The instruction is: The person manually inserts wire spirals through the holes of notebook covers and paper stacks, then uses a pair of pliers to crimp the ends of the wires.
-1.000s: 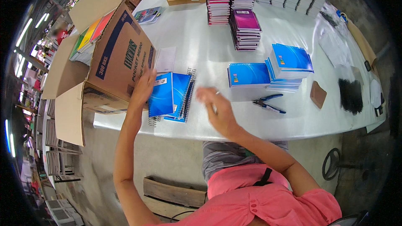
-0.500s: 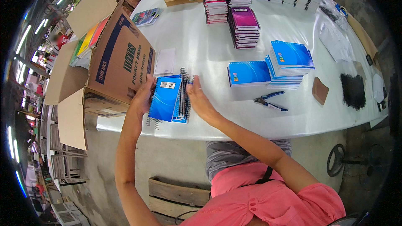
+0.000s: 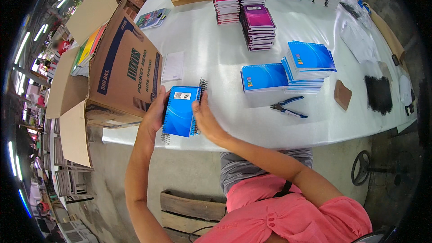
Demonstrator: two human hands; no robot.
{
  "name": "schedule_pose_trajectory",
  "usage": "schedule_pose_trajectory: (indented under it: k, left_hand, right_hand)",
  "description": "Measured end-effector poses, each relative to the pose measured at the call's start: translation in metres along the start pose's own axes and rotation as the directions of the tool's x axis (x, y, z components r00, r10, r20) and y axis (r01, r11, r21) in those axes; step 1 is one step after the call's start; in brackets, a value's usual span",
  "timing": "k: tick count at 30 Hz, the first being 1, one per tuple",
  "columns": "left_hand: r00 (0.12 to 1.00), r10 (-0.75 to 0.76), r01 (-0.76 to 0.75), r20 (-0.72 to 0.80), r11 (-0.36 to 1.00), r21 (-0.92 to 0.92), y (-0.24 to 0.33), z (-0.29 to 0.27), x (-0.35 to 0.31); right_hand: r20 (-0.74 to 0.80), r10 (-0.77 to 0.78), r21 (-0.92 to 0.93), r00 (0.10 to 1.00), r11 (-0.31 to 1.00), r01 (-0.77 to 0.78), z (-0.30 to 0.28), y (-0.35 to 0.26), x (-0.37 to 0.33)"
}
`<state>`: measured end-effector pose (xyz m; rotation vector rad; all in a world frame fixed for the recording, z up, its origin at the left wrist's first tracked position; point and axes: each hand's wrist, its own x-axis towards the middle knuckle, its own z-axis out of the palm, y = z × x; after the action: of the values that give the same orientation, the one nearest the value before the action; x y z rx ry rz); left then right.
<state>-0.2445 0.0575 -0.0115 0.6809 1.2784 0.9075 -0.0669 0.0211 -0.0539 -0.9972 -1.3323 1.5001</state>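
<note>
Stack of glossy blue, rectangular, coil-bound notebooks (image 3: 182,113) between two bare hands, near the front edge of a smooth, pale, sheeny table (image 3: 216,60).

Dark wire coils project at the stack's right side and lower left; the uppermost cover bears a small white label. The left hand (image 3: 155,110) lies along the stack's left edge, its fingers partly hidden, so whether they grip cannot be told; the right hand (image 3: 206,120) is open, fingers extended against the right edge. Just left of the left hand stands a brown corrugated-cardboard carton (image 3: 128,65), flaps spread. Beyond the stack lies a thin white paper pad (image 3: 173,66); to the right, well apart, are blue-handled metal pliers (image 3: 290,107), neat piles of blue-covered notebooks (image 3: 265,76) and a flat brown block (image 3: 343,94).
</note>
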Motion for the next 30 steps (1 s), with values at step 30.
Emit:
schedule_pose_trajectory:
  k: [30]
  left_hand:
    - [0.962, -0.254, -0.137, 0.098, -0.140, 0.981, 0.086, 0.047, 0.098]
  right_hand:
    - [0.532, -0.406, -0.674, 0.743, 0.329, 0.661, 0.028, -0.006, -0.036]
